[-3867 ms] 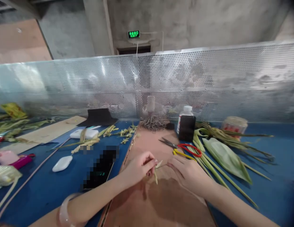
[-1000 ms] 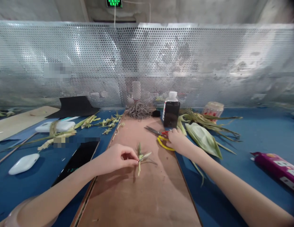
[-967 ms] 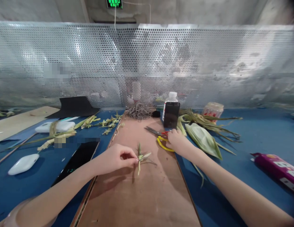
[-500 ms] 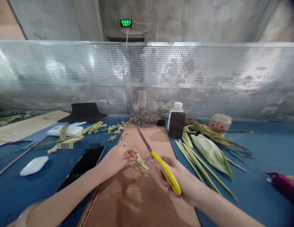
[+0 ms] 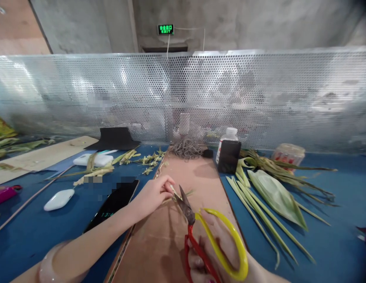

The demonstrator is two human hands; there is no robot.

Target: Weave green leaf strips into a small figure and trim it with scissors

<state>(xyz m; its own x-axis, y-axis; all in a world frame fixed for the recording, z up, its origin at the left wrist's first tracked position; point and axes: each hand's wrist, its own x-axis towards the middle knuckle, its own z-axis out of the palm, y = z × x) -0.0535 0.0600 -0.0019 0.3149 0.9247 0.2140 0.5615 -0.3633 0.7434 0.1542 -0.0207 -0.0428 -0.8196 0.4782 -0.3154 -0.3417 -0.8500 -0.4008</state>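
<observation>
grey concrete wall (image 5: 244, 27) | exit sign (image 5: 165, 30) (lit green) | perforated metal partition (image 5: 259, 86) | blue tabletop (image 5: 342, 251)

A pair of scissors (image 5: 189, 215) is tilting in the right hand's grip (image 5: 221, 237), its red and yellow handles spread, its dark blades standing parted and pointing forward-left. A small pale-green leaf-strip piece (image 5: 189, 193), partly hidden, is protruding from the left hand's grip (image 5: 155, 196), thin strands showing near the blades.
</observation>
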